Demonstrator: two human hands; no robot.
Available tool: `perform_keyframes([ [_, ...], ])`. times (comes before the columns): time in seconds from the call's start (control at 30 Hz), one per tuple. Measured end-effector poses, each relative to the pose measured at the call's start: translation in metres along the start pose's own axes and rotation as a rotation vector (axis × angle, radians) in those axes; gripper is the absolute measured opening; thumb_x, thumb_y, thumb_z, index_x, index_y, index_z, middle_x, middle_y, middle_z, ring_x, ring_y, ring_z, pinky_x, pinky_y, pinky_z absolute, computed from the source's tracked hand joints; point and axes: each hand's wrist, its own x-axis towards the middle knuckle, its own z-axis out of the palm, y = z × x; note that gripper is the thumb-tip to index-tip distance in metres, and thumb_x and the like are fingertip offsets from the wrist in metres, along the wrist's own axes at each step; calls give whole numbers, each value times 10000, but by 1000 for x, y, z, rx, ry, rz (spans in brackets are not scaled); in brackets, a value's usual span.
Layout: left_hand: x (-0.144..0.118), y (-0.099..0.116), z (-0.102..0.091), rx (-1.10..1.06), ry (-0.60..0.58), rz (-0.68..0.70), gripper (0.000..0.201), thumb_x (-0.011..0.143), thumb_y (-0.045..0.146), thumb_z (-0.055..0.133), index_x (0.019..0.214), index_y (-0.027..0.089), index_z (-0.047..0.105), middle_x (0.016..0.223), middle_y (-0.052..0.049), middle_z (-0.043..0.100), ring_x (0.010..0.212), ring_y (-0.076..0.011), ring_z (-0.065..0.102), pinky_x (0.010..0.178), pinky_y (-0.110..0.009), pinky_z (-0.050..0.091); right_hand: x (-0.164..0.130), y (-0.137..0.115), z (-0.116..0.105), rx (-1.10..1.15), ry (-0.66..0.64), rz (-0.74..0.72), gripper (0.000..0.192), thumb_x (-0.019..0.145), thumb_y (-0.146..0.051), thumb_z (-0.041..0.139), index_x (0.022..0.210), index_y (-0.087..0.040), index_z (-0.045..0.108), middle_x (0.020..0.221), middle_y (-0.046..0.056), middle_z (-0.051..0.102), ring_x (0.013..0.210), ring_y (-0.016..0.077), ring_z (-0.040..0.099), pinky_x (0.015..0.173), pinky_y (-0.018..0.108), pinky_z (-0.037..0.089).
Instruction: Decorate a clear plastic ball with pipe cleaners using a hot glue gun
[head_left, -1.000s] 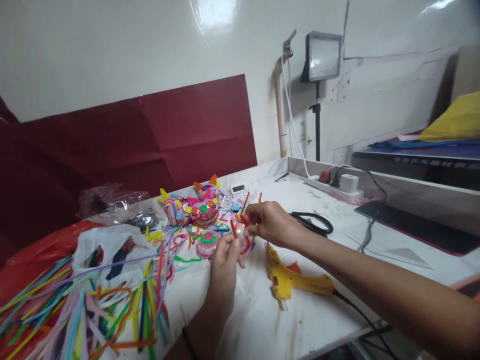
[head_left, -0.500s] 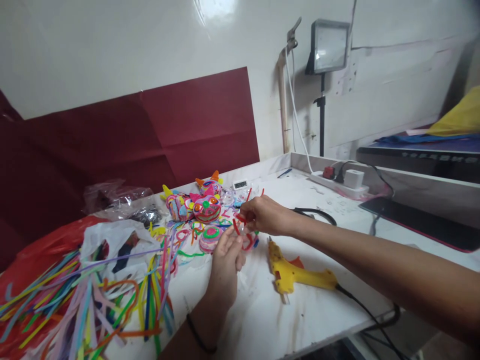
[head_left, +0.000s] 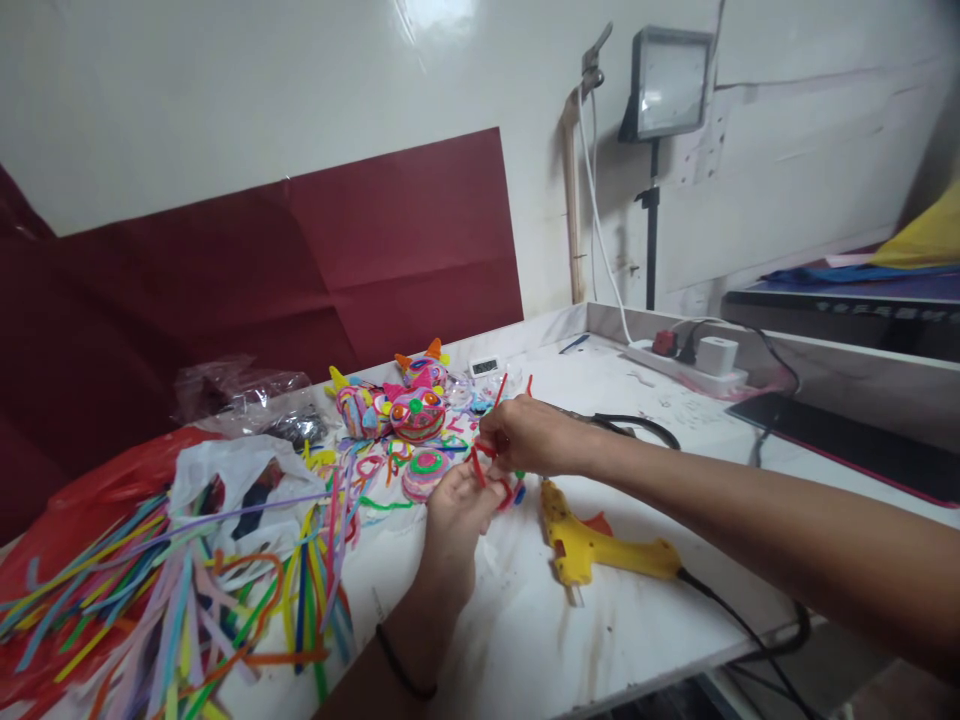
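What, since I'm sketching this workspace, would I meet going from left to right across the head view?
Red plastic bag, left hand, yellow glue gun, white plug adapter, black flat panel.

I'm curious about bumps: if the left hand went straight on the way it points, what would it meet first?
Past the red strip it holds, the left hand would probably meet the right hand first, just ahead, though depth is unclear.
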Motion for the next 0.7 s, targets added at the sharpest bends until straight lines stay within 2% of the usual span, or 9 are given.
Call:
perform_keyframes([
  [0.13,2,-2,0,16,41,6,246,588,167,717,784,136,571,709,-21,654,520,-54,459,414,-163,233,2,0,1,1,4,6,97,625,-145,736,702,-169,683,621,-8,641,598,124,559,518,206,330],
  [0.43,3,-4,-1,51,57,27,201,603,168,701,764,130,585,637,-3,642,453,-36,409,395,-162,230,1,-3,-4,12,-17,21,101,613,-140,763,682,-166,695,609,-10,655,610,127,587,506,197,336],
  [0.7,4,-4,0,67,85,24,252,588,170,715,798,125,584,592,21,610,419,-29,380,383,-159,231,0,-4,-8,-10,-16,-2,71,652,-135,727,716,-167,719,632,5,679,621,133,609,516,200,353],
])
